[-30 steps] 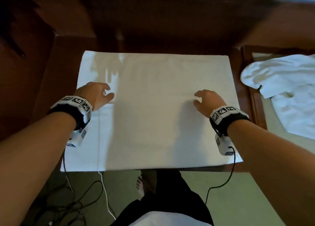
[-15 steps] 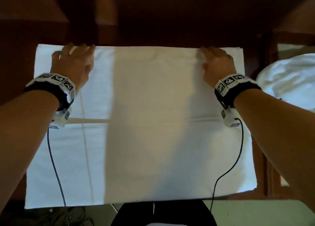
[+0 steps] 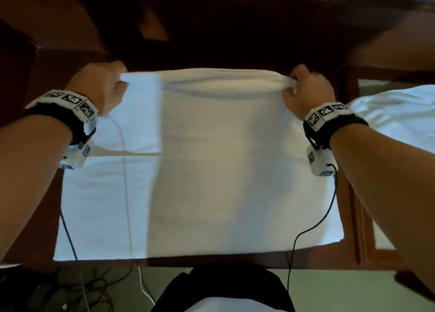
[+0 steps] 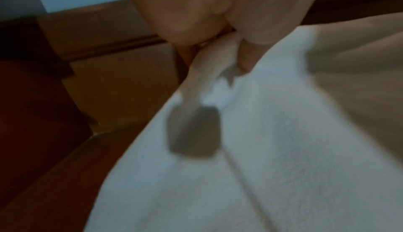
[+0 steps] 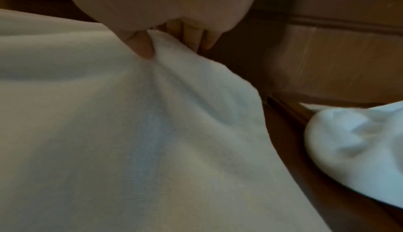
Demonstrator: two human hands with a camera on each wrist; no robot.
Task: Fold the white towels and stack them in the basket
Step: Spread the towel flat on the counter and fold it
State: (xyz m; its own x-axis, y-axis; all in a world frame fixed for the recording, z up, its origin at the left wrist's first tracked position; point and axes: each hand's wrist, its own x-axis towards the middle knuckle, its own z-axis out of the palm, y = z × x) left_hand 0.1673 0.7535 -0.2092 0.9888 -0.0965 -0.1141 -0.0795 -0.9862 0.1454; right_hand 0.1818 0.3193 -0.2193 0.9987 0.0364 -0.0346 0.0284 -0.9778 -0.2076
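- Head view has the big white terry towel (image 3: 211, 161) spread flat across the dark wooden desk (image 3: 44, 205), long axis running left to right, so it lies straight out in front of both hands.
- Left hand (image 3: 98, 85) is pinching the far left corner, and right hand (image 3: 306, 90) is pinching the far right corner. Both are curled tight on the cloth, and the far edge is lifted and bunched a bit between them.
- Left wrist view backs that up: fingers (image 4: 250, 33) are clamped on a gathered bit of hem. Right wrist view shows the thumb (image 5: 141, 46) pressing the corner against the other fingers.
- Key relation, I'd say: both hands sit at the far edge, level with each other, and the near edge is down by the person's body. So the fold probably goes far edge toward near edge, both hands about equally placed for it.
- Crumpled pile of more white towels (image 3: 400, 121) sits off to the right, well apart from the spread one.
- Can't spot any basket in these views.
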